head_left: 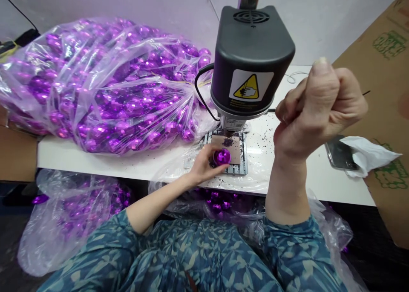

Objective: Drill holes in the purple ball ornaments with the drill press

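Observation:
My left hand (204, 164) is closed around a shiny purple faceted ball (223, 156), thumb and fingers on its sides. The ball rests at a brown board (235, 149) on the slotted metal base (242, 169) of a small bench drill press (254, 49). Just behind the ball, dark shavings lie on the board beneath the press head. My right hand (319, 104) is raised in a fist to the right of the press. A black rod runs from the press toward this fist, which hides most of the handle.
A large clear bag (111, 87) of purple balls lies on the white table (89, 160) at left. Another bag (79, 211) hangs below the edge. A phone (341, 153), a crumpled tissue (367, 151) and a cardboard box (380, 91) are at right. Dark chips dot the tabletop.

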